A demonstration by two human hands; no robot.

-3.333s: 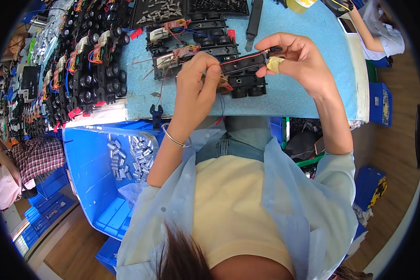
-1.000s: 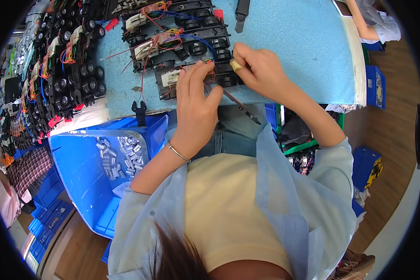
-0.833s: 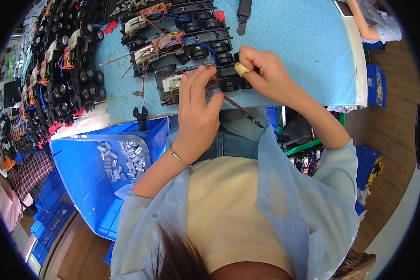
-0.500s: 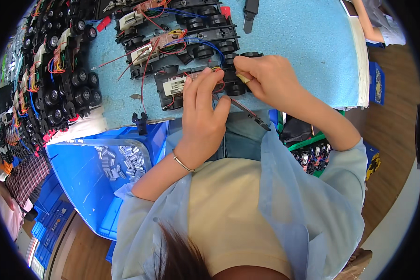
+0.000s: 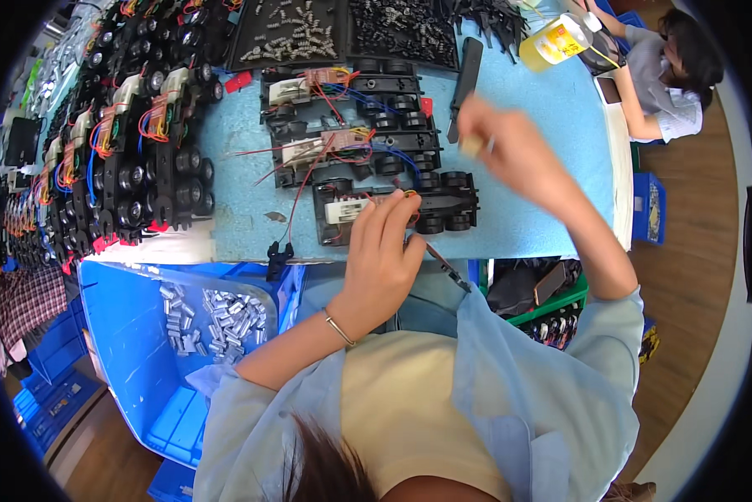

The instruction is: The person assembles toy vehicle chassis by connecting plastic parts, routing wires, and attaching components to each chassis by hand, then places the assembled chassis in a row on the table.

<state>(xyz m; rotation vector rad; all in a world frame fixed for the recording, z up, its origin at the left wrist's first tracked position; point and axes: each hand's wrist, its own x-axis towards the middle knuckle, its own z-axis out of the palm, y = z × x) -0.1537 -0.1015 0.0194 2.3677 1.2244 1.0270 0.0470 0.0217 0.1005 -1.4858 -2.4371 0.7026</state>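
Near the table's front edge lies a black toy truck chassis [image 5: 447,201] with wheels, a white block and wires. Over its middle my left hand [image 5: 380,263] holds it down, fingers close together and thumb at the near side. From beneath that thumb a thin dark strip [image 5: 450,269] sticks out past the table edge. My right hand [image 5: 518,155] is raised to the right of the chassis, fingers curled and smeared by motion. A yellowish wrap or piece [image 5: 472,146] shows at its fingertips; which, I cannot tell. Two similar wired chassis [image 5: 326,153] lie just behind.
Many chassis [image 5: 138,167] crowd the left. Trays of springs [image 5: 296,29] and black parts [image 5: 401,33] stand at the back, beside a dark knife-like tool [image 5: 468,79] and a yellow bottle [image 5: 556,42]. A blue bin [image 5: 125,335] contains silver cylinders. A person [image 5: 656,75] sits far right.
My right hand has lifted off the chassis and moved up and right. My left hand stays on the chassis. The view has shifted, so the back trays and the bottle now show.
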